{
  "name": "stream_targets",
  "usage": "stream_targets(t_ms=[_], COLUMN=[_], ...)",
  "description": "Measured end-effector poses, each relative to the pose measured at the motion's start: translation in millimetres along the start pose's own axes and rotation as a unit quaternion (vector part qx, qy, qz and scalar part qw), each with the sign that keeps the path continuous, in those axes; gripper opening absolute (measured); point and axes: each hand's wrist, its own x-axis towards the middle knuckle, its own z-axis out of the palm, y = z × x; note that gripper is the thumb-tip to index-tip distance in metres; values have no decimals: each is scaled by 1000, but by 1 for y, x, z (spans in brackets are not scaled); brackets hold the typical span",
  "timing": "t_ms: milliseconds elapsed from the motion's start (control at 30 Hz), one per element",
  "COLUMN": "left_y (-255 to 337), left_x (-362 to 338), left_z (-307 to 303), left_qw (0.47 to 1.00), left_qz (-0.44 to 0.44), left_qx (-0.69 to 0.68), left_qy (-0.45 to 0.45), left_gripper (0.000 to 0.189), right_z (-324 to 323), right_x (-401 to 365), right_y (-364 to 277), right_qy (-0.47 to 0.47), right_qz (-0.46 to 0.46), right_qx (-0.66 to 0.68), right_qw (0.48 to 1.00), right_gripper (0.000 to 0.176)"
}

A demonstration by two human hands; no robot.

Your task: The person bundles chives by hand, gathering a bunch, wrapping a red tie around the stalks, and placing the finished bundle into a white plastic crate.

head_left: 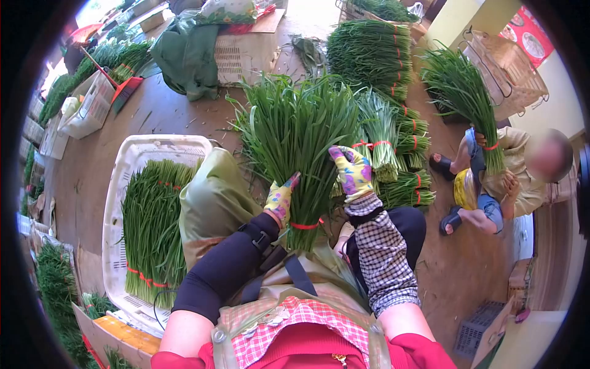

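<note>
A large bunch of garlic chives (301, 129) stands fanned out above my lap, bound low on its stalks by a red band (304, 226). My left hand (281, 198), in a flowered glove, grips the bunch from the left, above the band. On the bunch's right side, my right hand (353, 172), in a matching glove, has its fingers bent together against the outer leaves. Those leaves partly hide its fingertips. To my left, a white crate (114, 203) holds banded bunches (157, 227). More tied bunches (384, 138) lie just beyond my right hand.
A tall stack of chives (369, 58) stands behind. At the right a seated person (516, 166) holds another banded bunch (470, 98). A broom (126, 92), a white basket (89, 107) and a crate with green cloth (236, 58) stand farther back. A grey crate (479, 329) sits lower right.
</note>
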Motion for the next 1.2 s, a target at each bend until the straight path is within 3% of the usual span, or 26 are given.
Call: stream_targets(t_ms=[67, 200, 333, 433, 700, 933, 1000, 1200], left_y=[4, -4, -1, -1, 2, 4, 6, 7], left_x=[-5, -11, -9, -10, -7, -9, -9, -11], left_z=[4, 16, 18, 15, 10, 12, 11, 13], left_qw=[1000, 1000, 1000, 1000, 1000, 1000, 1000, 999], left_qz=[-15, 1, -7, -8, 0, 3, -25, -24], left_qx=[-15, 2, -6, -9, 0, 15, 7, 33], left_qy=[2, 16, -2, 3, 4, 22, 14, 30], left_gripper=[36, 28, 31, 33, 33, 26, 36, 27], right_z=[-6, -19, -30, -31, -24, -16, -18, -18], right_x=[-2, -8, -5, -8, -11, -8, -13, -20], right_y=[-8, -10, -14, -13, -8, 5, -7, -18], right_qy=[-47, -69, -139, -162, -215, -212, -197, -198], right_qz=[102, 94, 134, 102, 82, 95, 114, 54], right_qx=[110, 46, 213, 153, 237, 280, 220, 149], right_qw=[988, 992, 958, 970, 944, 931, 949, 967], right_gripper=[23, 25, 35, 38, 40, 21, 21, 22])
